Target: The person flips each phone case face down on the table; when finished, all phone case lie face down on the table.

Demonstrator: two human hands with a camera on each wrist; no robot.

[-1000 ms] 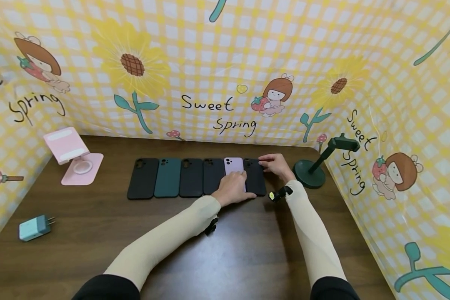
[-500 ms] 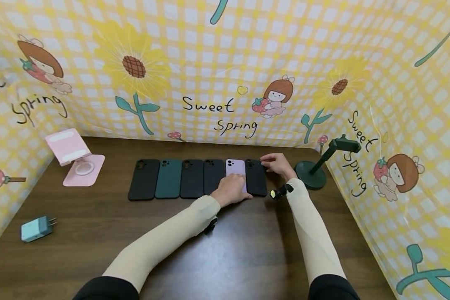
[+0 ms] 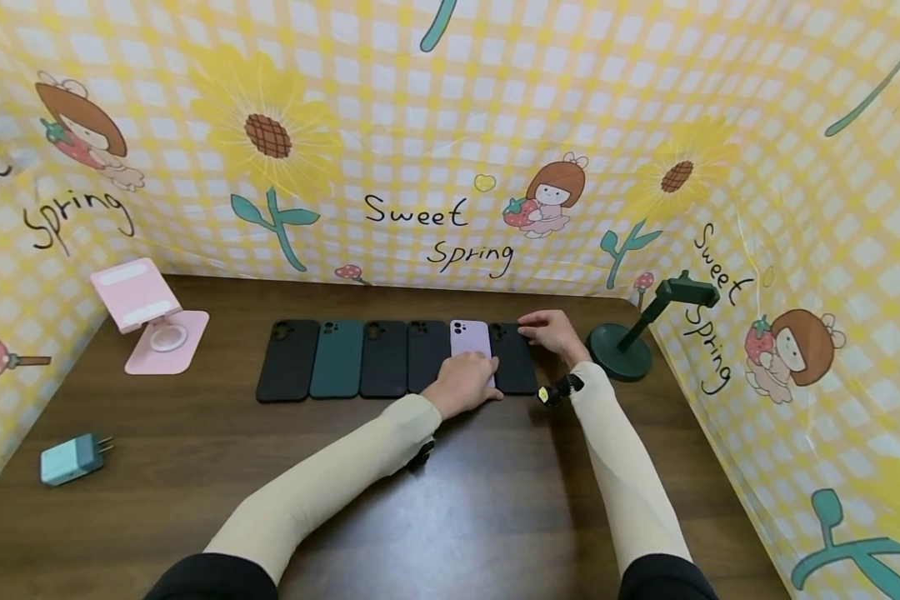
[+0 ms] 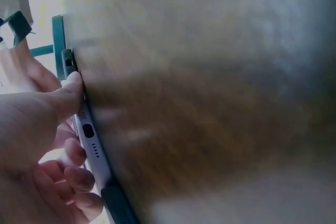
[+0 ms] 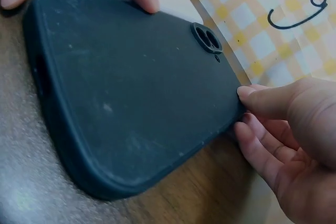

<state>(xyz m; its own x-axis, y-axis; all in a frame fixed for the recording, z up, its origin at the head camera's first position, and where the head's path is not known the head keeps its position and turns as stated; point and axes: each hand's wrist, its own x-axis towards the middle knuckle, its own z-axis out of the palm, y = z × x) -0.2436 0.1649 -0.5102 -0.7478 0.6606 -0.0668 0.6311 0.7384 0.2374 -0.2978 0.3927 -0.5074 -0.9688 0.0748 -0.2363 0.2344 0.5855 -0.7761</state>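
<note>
Several phone cases lie side by side on the table in the head view. A lilac phone case (image 3: 468, 335) is second from the right, and a dark phone case (image 3: 513, 363) ends the row. My left hand (image 3: 461, 383) lies over the lilac case's lower half. Its thumb touches the bottom edge near the seam with the dark case, and its other fingers bend loosely above the lilac case. A left fingertip meets the dark case's long side in the right wrist view. My right hand (image 5: 310, 135) pinches the dark case's far right corner between thumb and fingertips.
Left in the row are a teal case (image 3: 336, 358) and dark cases (image 3: 287, 360). A pink folding stand (image 3: 167, 354) and a light blue charger plug (image 3: 71, 459) are at the left. Beside my right hand stands a green stand (image 3: 621, 352). Patterned cloth (image 3: 307, 233) walls the table.
The dark case's lower end has swung slightly right, away from the lilac case. My left index finger has drawn back a little from lying across the row. My right hand stays at the corner.
</note>
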